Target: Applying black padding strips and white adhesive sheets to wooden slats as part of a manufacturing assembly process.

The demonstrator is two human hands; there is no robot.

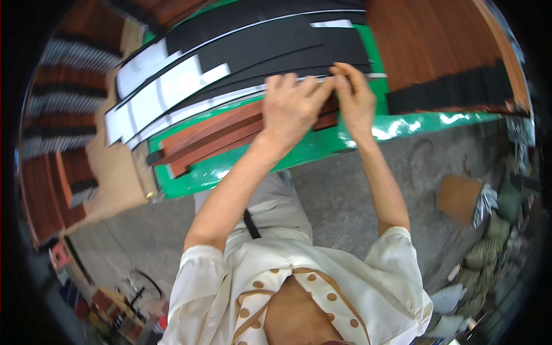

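My left hand (292, 110) reaches over the long red-brown wood-grain strips (215, 135), its fingers bent at the near edge of the black sheets. Close beside it, my right hand (356, 102) has its thumb and forefinger pinched together. Both hands' fingertips meet near the right end of the black strips; whatever is between them is too small and blurred to make out. Thin black strips (276, 57) with white edges lie flat just beyond the hands. White backing pieces (167, 92) cover their left part. Everything here rests on a glossy green table cover (213, 178).
At the right stands a stack of wood-grain panels (437, 52) with black fabric-like ends (451, 89). More brown bundles with dark ends (69, 86) are piled at the left, by a cardboard sheet (118, 178). A brown bin (458, 198) stands on the concrete floor (339, 195).
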